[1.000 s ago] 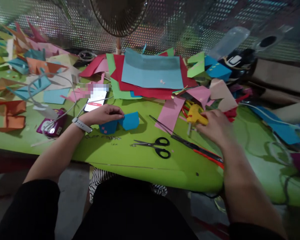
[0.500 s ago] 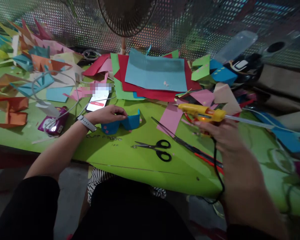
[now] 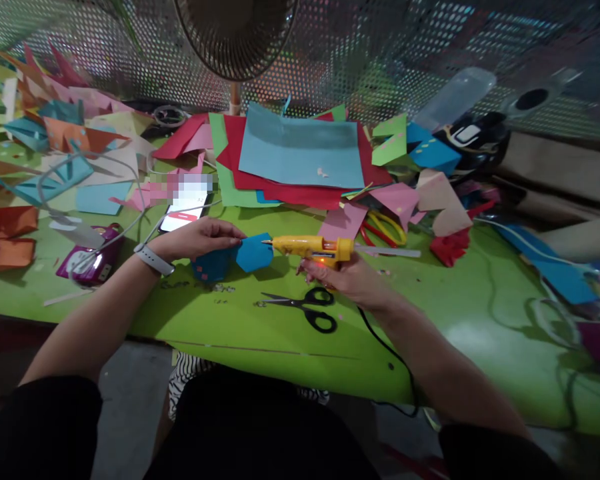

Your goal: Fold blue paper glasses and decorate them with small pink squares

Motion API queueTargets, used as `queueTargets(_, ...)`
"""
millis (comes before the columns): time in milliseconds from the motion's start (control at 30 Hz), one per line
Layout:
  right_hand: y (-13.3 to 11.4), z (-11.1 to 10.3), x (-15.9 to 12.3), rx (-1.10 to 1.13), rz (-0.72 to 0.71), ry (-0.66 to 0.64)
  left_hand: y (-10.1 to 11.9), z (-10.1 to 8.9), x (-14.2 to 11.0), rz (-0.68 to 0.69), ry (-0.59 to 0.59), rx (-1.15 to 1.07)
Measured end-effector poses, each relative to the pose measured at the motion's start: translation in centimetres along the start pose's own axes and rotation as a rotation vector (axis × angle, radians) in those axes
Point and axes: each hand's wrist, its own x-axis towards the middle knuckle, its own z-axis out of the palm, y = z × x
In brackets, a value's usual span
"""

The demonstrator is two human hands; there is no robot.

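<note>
My left hand (image 3: 205,237), with a pale watch on the wrist, pinches the top edge of a folded blue paper piece (image 3: 255,253) just above the table. Small pink squares dot the left part of that paper. In my right hand (image 3: 347,277) is a yellow hot glue gun (image 3: 300,246), its orange light lit and a clear glue stick (image 3: 393,252) sticking out of the back. The nozzle points left and meets the right edge of the blue paper in view; whether it touches, I cannot tell. Black-handled scissors (image 3: 305,303) lie below the gun, blades to the left.
Stacked coloured sheets (image 3: 300,153) lie at the back below a fan (image 3: 235,40). A phone (image 3: 184,203) and a purple power box (image 3: 93,257) with a white cable are on the left. Folded paper pieces (image 3: 83,133) crowd the far left. Yellow-and-red handles (image 3: 393,230) lie behind the gun.
My right hand has brought the glue gun left, up to the blue paper. The paper's right part now faces me flatter. A long dark tool with red edges no longer shows.
</note>
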Motion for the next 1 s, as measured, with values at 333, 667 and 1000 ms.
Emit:
queueTargets(333, 0.8, 0.8, 0.1, -0.028, -0.085, 0.071, 0.0, 0.2, -0.1, -0.043, 0.013, -0.028)
queueTargets(667, 0.0, 1.9, 0.1, -0.179, -0.157, -0.046, 0.4, 0.1, -0.4, -0.015, -0.059, 0.036)
queueTargets(1000, 0.5, 1.8, 0.2, -0.195, -0.141, -0.047, -0.2, -1.1, -1.1, -0.034, -0.153, 0.006)
